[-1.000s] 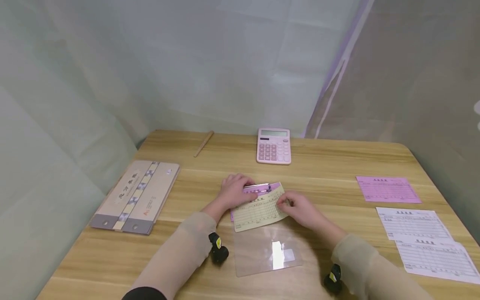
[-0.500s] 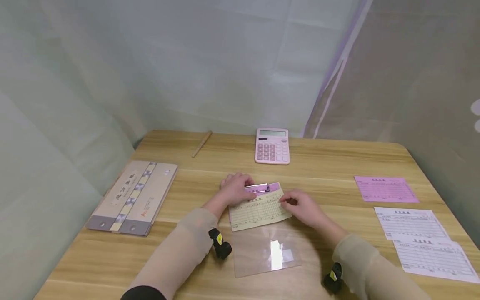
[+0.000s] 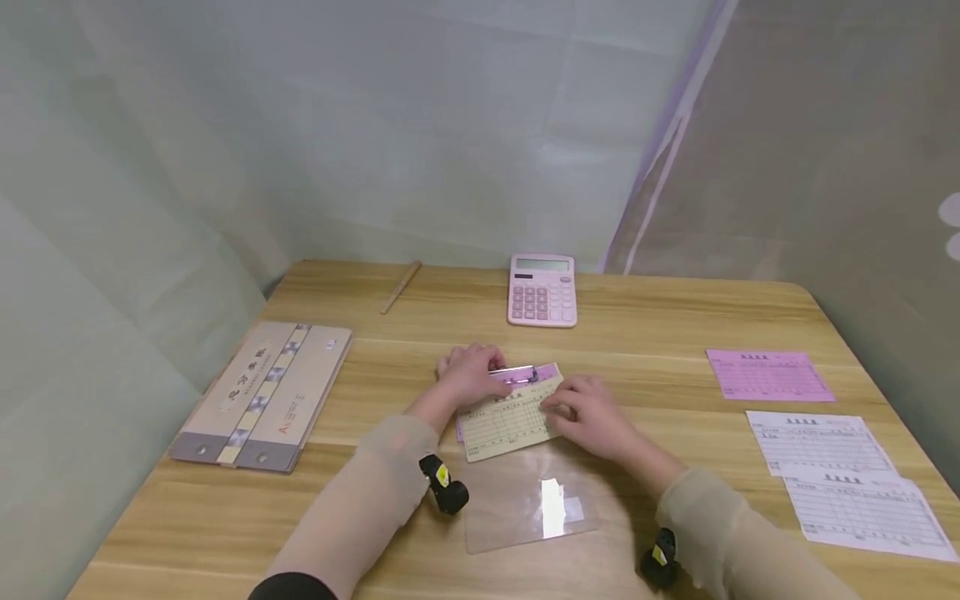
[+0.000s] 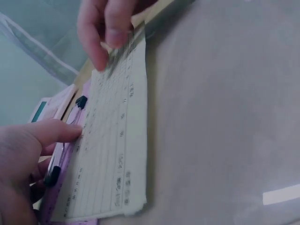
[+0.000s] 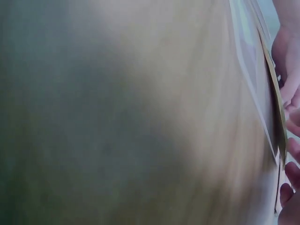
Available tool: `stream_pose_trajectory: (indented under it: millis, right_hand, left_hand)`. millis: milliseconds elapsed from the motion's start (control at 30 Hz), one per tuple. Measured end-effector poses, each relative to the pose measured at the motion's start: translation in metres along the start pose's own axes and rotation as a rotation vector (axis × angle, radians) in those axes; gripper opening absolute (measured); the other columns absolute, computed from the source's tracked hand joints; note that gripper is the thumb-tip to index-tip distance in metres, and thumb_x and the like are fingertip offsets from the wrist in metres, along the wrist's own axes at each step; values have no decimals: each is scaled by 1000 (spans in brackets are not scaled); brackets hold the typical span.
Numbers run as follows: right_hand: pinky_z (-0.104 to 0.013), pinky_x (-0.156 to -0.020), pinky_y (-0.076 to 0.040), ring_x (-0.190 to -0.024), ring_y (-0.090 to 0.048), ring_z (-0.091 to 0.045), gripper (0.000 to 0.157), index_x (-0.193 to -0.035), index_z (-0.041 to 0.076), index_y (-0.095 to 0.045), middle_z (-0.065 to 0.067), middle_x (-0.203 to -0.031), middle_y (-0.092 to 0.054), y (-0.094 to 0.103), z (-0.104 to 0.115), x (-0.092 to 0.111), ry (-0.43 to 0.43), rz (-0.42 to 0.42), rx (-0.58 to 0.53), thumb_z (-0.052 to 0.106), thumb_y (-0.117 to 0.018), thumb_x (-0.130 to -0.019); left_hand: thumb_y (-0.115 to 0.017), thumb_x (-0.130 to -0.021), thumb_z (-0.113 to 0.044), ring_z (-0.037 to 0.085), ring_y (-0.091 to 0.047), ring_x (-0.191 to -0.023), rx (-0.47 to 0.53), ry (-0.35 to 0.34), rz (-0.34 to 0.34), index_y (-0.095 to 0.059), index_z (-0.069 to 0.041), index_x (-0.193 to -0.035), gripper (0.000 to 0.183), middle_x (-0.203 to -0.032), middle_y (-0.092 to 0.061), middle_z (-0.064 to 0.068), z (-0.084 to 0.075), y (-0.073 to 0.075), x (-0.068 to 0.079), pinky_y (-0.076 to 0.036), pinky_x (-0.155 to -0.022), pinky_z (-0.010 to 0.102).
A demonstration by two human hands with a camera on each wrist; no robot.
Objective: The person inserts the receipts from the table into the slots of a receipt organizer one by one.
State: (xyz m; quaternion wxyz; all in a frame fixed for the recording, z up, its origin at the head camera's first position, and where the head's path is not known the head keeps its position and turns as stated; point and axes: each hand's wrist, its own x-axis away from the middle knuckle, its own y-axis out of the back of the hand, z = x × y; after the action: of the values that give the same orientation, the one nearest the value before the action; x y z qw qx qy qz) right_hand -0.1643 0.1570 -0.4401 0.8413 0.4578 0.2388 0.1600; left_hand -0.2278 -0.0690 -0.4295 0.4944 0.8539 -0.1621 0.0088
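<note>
A clear clipboard (image 3: pixel 498 512) lies on the table, with its metal clip (image 3: pixel 522 374) at the far end. Under the clip shows a pink form (image 3: pixel 550 372), mostly covered by a yellow form (image 3: pixel 504 427). My left hand (image 3: pixel 471 375) grips the clip end; its thumb (image 4: pixel 63 131) reaches over the clip to the yellow form's edge, the other fingers curled by the clip. At the yellow form's right end, my right hand (image 3: pixel 592 414) pinches the paper with curled fingers (image 4: pixel 118 35). Part of that end is hidden behind the hand.
A pink calculator (image 3: pixel 542 290) and a thin wooden stick (image 3: pixel 401 287) lie toward the back edge. On the left is a banded stack of beige covers (image 3: pixel 262 392). A pink form (image 3: pixel 769 375) and two overlapping white forms (image 3: pixel 821 443) lie on the right.
The right hand has shifted slightly left over the yellow form's right end. That end was bent up a second ago and lies flatter now. The left hand stays at the clip.
</note>
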Motion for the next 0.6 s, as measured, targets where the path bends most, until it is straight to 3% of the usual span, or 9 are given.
stream_pose_trajectory:
  millis: [100, 300, 600]
  right_hand:
    - [-42, -85, -36, -99, -47, -23, 18, -99, 18, -71, -1, -103, -59, -3, 0, 1, 27, 39, 18, 22, -70, -82]
    - [-46, -85, -36, -101, -49, -27, 25, -104, 20, -71, -2, -105, -60, -7, -2, 2, 97, 26, 87, 24, -72, -79]
    - [-46, -86, -33, -110, -45, -25, 34, -116, 25, -66, -1, -117, -57, -6, -1, 3, 58, 62, 116, 33, -69, -83]
  left_hand:
    - [-75, -72, -42, 23, -39, -101, 31, -1, -32, -61, -26, -97, 33, -105, -52, -4, 3, -3, 2, -19, -92, 49]
    - [-71, -76, -43, 22, -40, -101, 30, -18, -98, -62, -26, -98, 30, -106, -53, -4, 6, -10, 4, -18, -93, 50]
    - [-70, -78, -43, 22, -41, -100, 0, -42, -127, -63, -24, -102, 32, -109, -54, -3, 5, -11, 6, -20, -92, 48]
